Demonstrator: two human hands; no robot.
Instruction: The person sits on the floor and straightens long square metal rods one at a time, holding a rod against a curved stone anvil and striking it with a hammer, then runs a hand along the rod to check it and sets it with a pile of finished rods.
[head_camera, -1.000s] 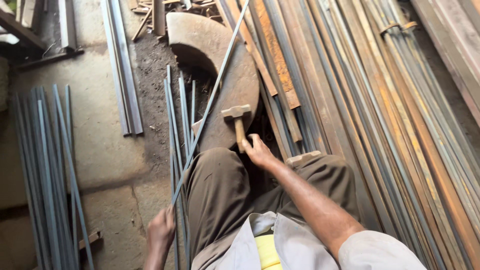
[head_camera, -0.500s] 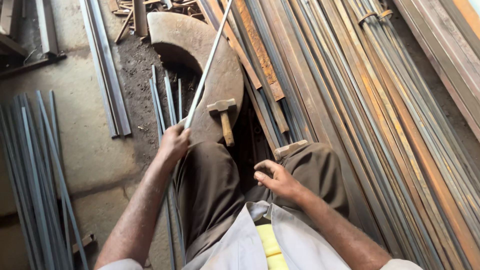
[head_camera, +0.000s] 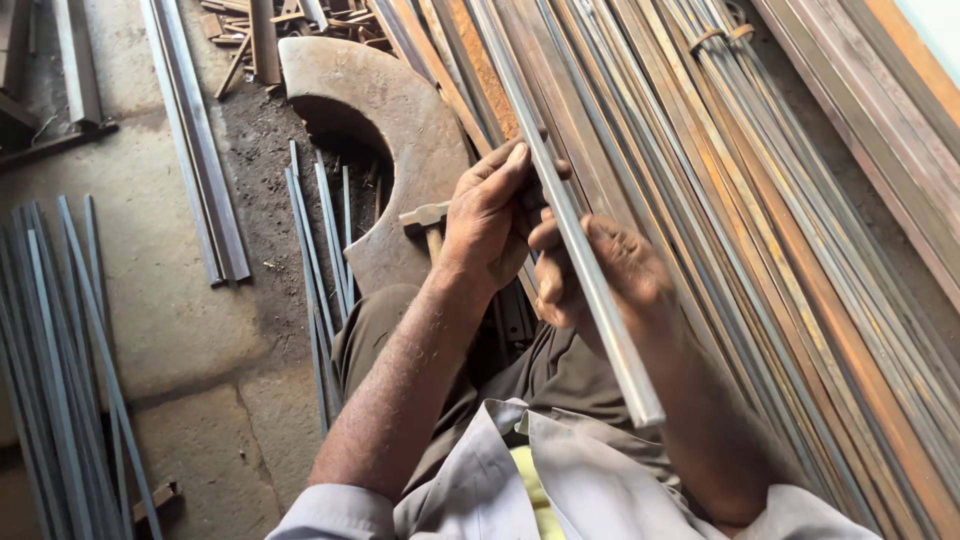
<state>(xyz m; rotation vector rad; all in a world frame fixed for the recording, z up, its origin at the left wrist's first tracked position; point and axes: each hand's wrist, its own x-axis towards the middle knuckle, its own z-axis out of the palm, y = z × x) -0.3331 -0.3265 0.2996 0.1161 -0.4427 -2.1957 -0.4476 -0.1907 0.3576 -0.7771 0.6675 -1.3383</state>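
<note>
Gripping one metal bar (head_camera: 590, 290) — left hand (head_camera: 490, 225), right hand (head_camera: 600, 270) both closed.

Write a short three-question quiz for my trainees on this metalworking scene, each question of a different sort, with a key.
1. True or false: both hands grip the grey metal bar.
2. Where does the hammer lie? A. on the curved steel plate B. on the person's lap C. among the rusty bars
3. Fill in: the left hand holds the bar ____ up it than the right hand.

Key: 1 true. 2 A. 3 farther.
</note>
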